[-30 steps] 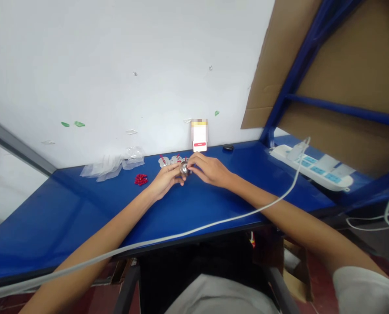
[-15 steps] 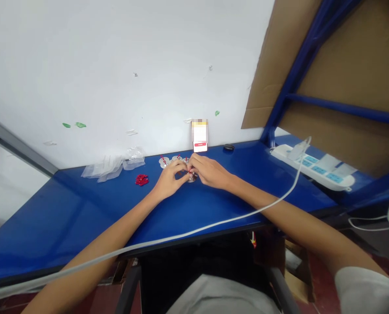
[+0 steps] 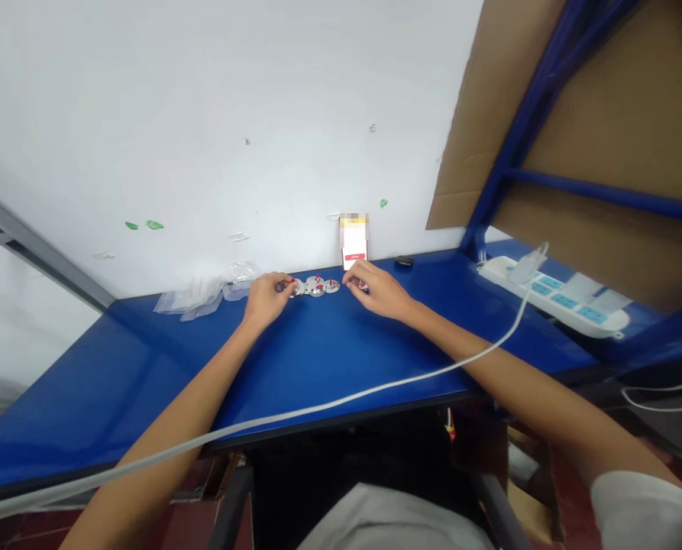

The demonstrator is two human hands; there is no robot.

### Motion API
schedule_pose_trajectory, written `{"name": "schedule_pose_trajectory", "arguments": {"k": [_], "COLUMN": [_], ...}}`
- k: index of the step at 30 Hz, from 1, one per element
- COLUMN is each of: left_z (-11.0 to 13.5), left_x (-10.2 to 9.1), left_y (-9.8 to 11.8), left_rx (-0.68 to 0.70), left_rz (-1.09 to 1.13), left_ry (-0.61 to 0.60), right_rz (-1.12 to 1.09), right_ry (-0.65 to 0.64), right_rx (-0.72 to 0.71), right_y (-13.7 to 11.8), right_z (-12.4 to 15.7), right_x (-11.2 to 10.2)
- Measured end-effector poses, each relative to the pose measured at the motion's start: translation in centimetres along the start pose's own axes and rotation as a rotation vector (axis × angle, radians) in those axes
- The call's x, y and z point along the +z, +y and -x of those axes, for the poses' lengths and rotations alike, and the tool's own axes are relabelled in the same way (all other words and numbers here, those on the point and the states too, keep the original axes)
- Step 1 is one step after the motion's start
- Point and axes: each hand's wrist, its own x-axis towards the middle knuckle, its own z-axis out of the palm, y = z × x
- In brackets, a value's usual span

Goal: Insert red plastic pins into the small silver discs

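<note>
My left hand (image 3: 267, 298) is at the left end of a small group of round silvery discs (image 3: 317, 291) on the blue table. Its thumb and forefinger pinch at a small red piece (image 3: 292, 280) by the leftmost disc. Short red strips lie on the discs. At the right side of the group, my right hand (image 3: 378, 290) hovers just in front of the phone with curled fingers, thumb and forefinger close together. What they hold, if anything, is too small to make out. The red bundle seen earlier is hidden, apparently behind my left hand.
A phone (image 3: 354, 243) leans upright against the white wall. Clear plastic bags (image 3: 200, 298) lie at the back left, and a small black object (image 3: 403, 261) sits right of the phone. A white cable (image 3: 375, 392) crosses in front of my forearms from a power strip (image 3: 558, 296).
My hands were together over one disc and have moved apart, left hand leftward and right hand slightly rightward. That disc now lies with the others. The red bundle is out of sight.
</note>
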Motion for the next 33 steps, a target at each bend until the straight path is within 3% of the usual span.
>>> {"name": "schedule_pose_trajectory", "arguments": {"k": [9, 16, 19, 23, 28, 33], "left_z": [0.3, 0.1, -0.2, -1.1, -1.7, -1.6], "left_x": [1.9, 1.7, 0.2, -3.9, -7.9, -8.4], "left_y": [0.3, 0.4, 0.8, 0.1, -2.9, -3.8], "left_rx": [0.148, 0.159, 0.131, 0.003, -0.153, -0.184], "left_rz": [-0.005, -0.095, -0.108, -0.26, -0.383, -0.328], "left_ry": [-0.16, -0.194, -0.165, -0.188, -0.551, -0.669], "right_rz": [0.005, 0.014, 0.015, 0.067, 0.191, 0.3], "right_ry": [-0.026, -0.05, -0.052, -0.062, -0.129, -0.267], "right_rx": [0.013, 0.04, 0.051, 0.08, 0.138, 0.164], "right_y": [0.7, 0.8, 1.1, 1.5, 2.5, 3.8], "right_z": [0.0, 0.0, 0.0, 0.0, 0.1, 0.3], "right_x": [0.0, -0.1, -0.3, -0.7, -1.3, -1.4]}}
